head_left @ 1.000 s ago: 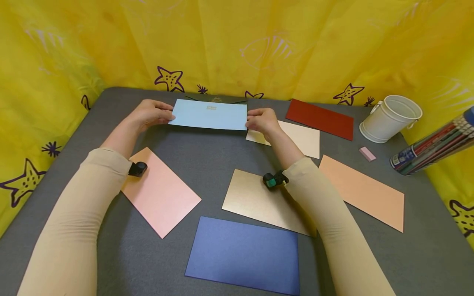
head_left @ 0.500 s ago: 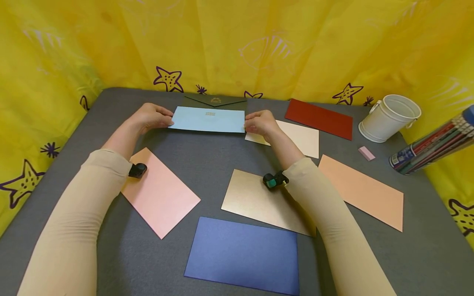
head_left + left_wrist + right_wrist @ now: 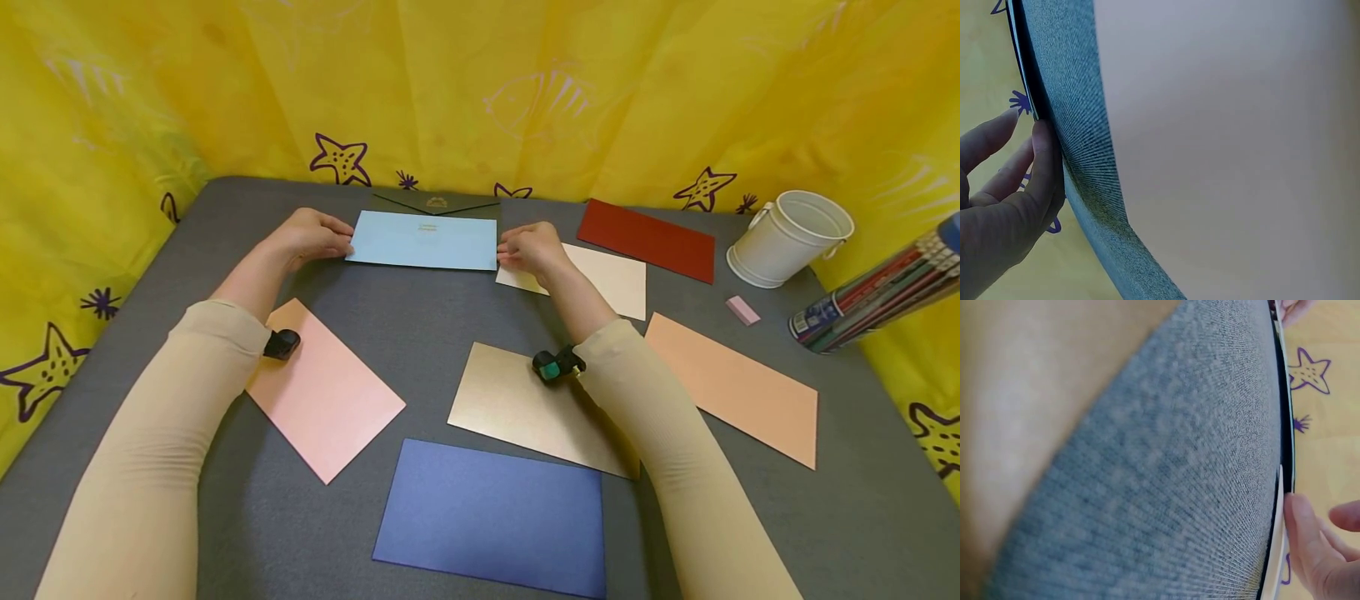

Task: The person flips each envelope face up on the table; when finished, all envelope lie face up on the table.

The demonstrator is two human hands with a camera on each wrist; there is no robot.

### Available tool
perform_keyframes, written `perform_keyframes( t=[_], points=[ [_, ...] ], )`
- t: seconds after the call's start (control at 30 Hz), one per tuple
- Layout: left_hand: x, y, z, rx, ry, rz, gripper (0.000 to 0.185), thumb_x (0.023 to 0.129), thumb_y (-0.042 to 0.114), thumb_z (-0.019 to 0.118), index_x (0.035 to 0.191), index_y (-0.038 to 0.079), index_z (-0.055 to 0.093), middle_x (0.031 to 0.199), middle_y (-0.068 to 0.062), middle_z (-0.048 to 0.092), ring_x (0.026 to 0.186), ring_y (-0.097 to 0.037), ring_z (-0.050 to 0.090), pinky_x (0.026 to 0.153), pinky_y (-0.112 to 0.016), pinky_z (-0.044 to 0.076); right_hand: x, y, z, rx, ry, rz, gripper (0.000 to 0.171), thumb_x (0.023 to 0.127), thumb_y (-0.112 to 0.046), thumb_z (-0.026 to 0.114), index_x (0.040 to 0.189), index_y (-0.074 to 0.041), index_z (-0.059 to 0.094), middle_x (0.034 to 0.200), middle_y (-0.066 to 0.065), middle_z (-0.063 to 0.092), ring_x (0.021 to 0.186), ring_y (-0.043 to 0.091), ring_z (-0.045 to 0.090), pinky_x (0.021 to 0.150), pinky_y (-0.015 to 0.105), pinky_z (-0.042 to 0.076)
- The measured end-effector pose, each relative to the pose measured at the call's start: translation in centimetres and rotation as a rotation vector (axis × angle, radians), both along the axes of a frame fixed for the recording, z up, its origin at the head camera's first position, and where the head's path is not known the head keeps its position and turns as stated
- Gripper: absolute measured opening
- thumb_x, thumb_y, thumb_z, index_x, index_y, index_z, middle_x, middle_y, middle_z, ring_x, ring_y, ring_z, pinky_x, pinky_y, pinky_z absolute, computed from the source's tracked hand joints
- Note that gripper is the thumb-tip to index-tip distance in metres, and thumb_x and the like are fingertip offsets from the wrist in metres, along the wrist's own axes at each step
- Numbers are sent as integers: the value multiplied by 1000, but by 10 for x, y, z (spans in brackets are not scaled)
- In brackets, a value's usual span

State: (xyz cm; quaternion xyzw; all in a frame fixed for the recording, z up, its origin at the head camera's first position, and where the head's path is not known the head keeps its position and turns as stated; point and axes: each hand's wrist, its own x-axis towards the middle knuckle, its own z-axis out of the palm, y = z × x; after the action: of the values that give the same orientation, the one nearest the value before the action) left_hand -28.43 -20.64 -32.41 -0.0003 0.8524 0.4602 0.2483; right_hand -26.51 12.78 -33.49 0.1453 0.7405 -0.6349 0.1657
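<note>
Both hands hold a light blue card (image 3: 423, 241) by its short ends at the table's (image 3: 420, 317) far edge: left hand (image 3: 303, 237) and right hand (image 3: 528, 247) apparently pinching it over a dark envelope (image 3: 437, 202).

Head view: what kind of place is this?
Likely a staged craft or stationery table: a grey felt-like tabletop, a yellow starfish-print curtain around it, coloured envelopes such as the navy one, and a white bucket.

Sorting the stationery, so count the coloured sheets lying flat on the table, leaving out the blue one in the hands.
6: pink left, navy near, gold centre, peach right, cream and red at the back. Others may be hidden.
</note>
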Motion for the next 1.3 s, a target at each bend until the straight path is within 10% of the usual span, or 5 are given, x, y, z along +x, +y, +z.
perform_keyframes(
  t=[1.3],
  points=[
    [-5, 4, -2, 10, -37, -11, 56, 102, 17, 52, 150, -6, 34, 153, -24, 32, 86, 4, 57, 80, -10, 54, 1, 1, 0, -27, -37, -47, 40, 101, -13, 51, 137, 4, 51, 125, 20, 62, 89, 20, 65, 98, 34, 55]
  ],
)
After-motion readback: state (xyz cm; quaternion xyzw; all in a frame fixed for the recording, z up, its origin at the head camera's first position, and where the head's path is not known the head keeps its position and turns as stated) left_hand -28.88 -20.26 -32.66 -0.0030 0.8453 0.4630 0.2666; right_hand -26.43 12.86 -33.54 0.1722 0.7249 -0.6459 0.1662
